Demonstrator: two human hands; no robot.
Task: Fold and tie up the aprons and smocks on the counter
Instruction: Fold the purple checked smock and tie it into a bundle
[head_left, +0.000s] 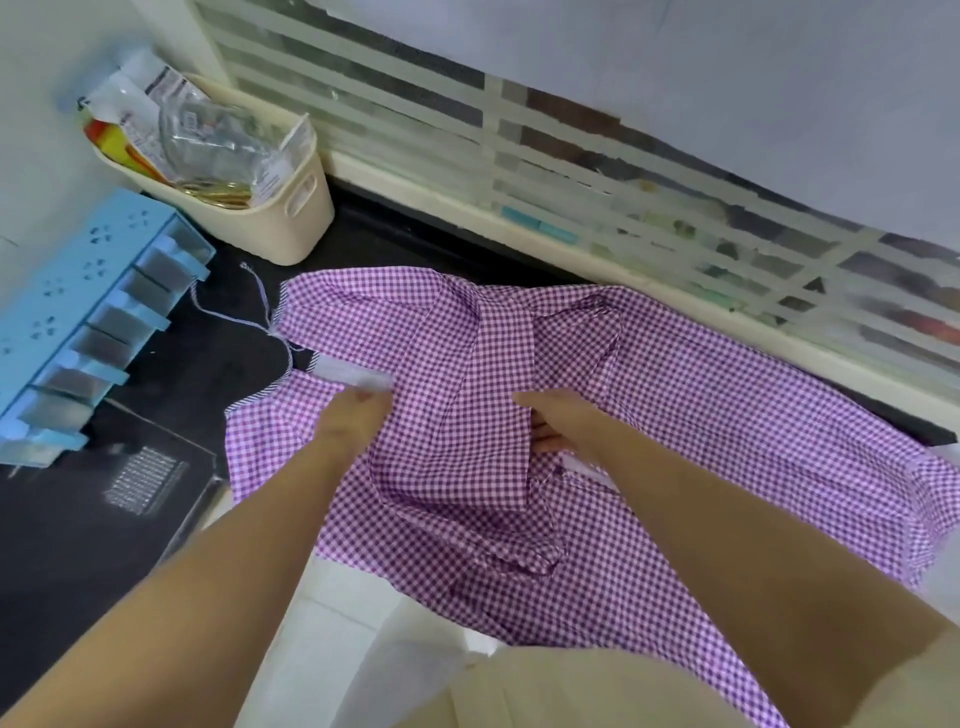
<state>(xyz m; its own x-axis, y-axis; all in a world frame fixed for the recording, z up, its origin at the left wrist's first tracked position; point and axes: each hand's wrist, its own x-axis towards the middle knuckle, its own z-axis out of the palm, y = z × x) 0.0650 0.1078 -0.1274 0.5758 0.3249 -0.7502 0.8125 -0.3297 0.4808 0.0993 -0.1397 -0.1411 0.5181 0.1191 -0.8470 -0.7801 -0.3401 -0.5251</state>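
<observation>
The left hand (350, 423) has its fingers curled down into the cloth and looks to be pinching a fold, though blur hides the fingertips. The right hand (558, 423) grips the other side of the same raised band (467, 415), with the fingers tucked under it and the thumb side over it. Both arms reach in from the near edge, and the two hands sit level with each other with only that band between them.

The purple checked garment (701, 415) lies under and around both hands on the dark bench (156, 374). Its long axis runs across the body, from just left of the left hand far out past the right hand. Most of the cloth is on the right hand's side, so I judge that the right hand would bring that end in for a fold. The thin tie cord (257, 299) trails beyond the left hand and to its left, nearer that hand.

On the near side of the hands the cloth hangs over the front edge of the bench, so it could slip off if pulled this way. Beyond the hands it nearly reaches the slatted wall (571, 171), leaving little room there. Bare bench shows left of the left hand, bounded further out by a blue rack (78, 312) and a cream basket (280, 234).
</observation>
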